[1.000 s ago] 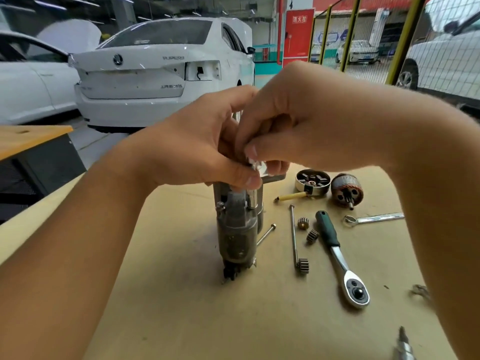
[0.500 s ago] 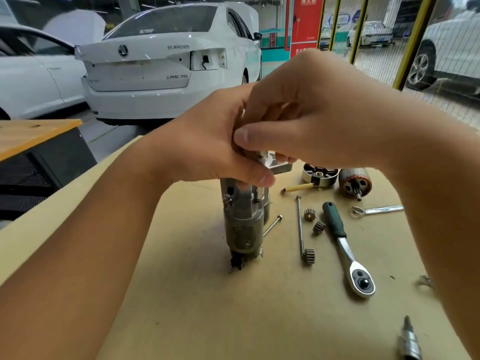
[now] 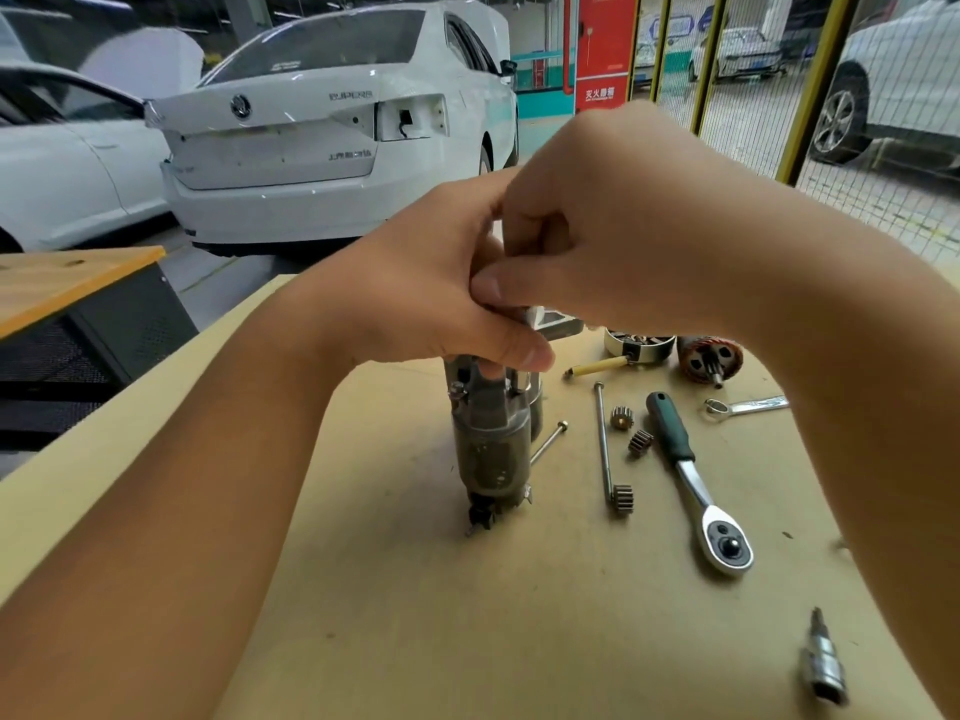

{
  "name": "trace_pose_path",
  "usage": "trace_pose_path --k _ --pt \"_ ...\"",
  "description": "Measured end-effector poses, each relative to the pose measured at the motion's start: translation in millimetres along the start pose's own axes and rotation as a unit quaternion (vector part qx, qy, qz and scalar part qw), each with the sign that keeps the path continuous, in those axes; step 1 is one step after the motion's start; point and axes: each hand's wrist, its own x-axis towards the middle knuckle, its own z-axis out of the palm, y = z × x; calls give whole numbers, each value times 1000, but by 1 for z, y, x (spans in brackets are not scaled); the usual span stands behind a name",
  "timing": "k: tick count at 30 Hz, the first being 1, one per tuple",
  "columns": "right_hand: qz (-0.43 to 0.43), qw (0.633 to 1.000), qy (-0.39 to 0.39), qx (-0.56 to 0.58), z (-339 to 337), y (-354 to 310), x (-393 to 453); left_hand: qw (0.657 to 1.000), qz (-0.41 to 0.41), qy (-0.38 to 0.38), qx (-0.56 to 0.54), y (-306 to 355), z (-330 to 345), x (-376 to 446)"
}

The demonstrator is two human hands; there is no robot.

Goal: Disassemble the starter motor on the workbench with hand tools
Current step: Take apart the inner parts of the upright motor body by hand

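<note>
- A socket bit (image 3: 823, 662) is seen nearest, lying alone at the worktop's (image 3: 363, 641) right front.
- Further in, a ratchet wrench (image 3: 696, 480) with a green grip is laid lengthwise, beside a long bolt (image 3: 602, 439) and three small pinion gears (image 3: 622, 498), all loose on the board.
- The starter motor (image 3: 491, 449) is stood upright on end near the middle of the worktop, its lower body in plain view and its top hidden under both hands.
- The left hand (image 3: 426, 293) is wrapped round the upper housing, fingers curled and thumb pressed across the front; it is judged to be the steadying hold.
- The right hand (image 3: 597, 252) is closed over the top, fingers pinched on a small pale part at the upper end; what that part is cannot be told.
- The motor is judged heavy, rigid metal, top-heavy when stood this way and probably greasy, so a firm hold low on the cylindrical body is advised while the top piece is worked free, and the terminals at the base are best spared.
- Behind, a brush-holder end cap (image 3: 639, 345), an armature (image 3: 711, 361) and a combination spanner (image 3: 748, 406) are laid out.
- Beyond the worktop, a white car (image 3: 322, 148) is parked.
</note>
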Motion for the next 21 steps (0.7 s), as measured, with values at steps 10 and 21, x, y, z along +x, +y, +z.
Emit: trace_pose_path --k 10,21 --pt "-13 998 -60 22 -8 -6 -7 999 -18 1 32 -2 1 -1" --pt "-15 996 -70 -58 -12 -5 -8 998 -23 -5 50 -4 -1 -2"
